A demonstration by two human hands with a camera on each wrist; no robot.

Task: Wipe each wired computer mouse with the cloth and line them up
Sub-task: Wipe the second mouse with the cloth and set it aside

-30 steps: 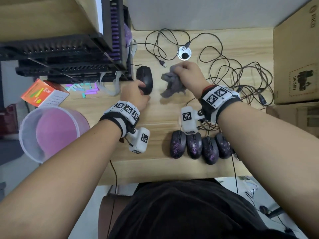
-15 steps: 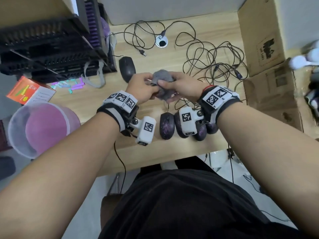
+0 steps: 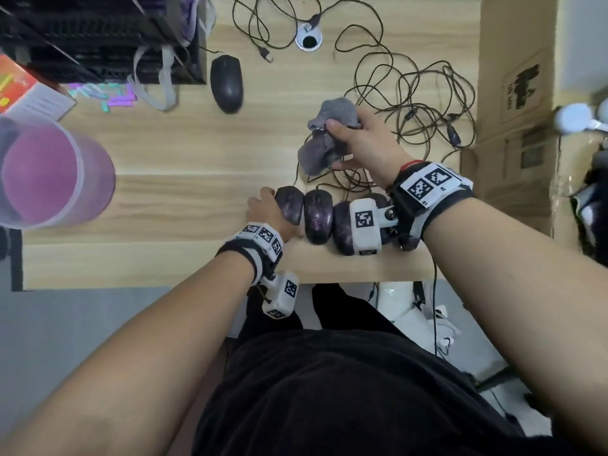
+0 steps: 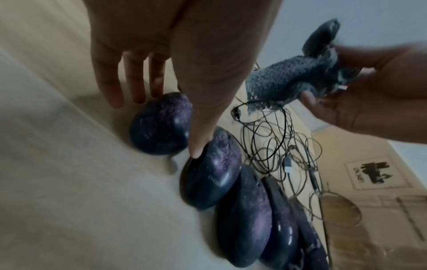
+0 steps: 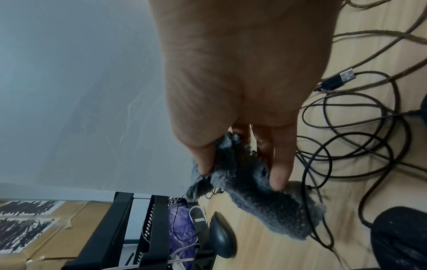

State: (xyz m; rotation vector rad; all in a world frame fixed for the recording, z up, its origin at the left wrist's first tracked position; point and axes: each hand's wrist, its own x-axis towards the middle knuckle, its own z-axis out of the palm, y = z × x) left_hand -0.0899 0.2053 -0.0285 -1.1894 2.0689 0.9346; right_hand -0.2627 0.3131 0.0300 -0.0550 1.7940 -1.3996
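Several dark purple-speckled wired mice lie side by side near the desk's front edge. My left hand [image 3: 267,205] [image 4: 166,126] straddles the leftmost mouse [image 3: 291,205] [image 4: 159,127]: straight fingers [image 4: 138,95] on its far side, thumb tip touching the second mouse [image 3: 317,215] [image 4: 212,175]. My right wrist camera partly hides the third mouse [image 3: 342,232] and the ones beyond it. My right hand [image 3: 334,144] [image 5: 242,175] grips the grey cloth [image 3: 316,156] [image 4: 284,82] [image 5: 265,210] above the cables behind the row. A plain black mouse [image 3: 226,83] [image 5: 221,235] lies apart at the back.
Tangled mouse cables [image 3: 411,93] cover the desk's right back. A black rack [image 3: 98,37] stands back left, a purple bin [image 3: 49,166] at the left edge, a cardboard box [image 3: 516,77] on the right. A cable hole [image 3: 309,41] sits at the back.
My left hand let go of the black mouse, met the cloth with the right hand, then dropped to the leftmost mouse in the row. The right hand kept the cloth.
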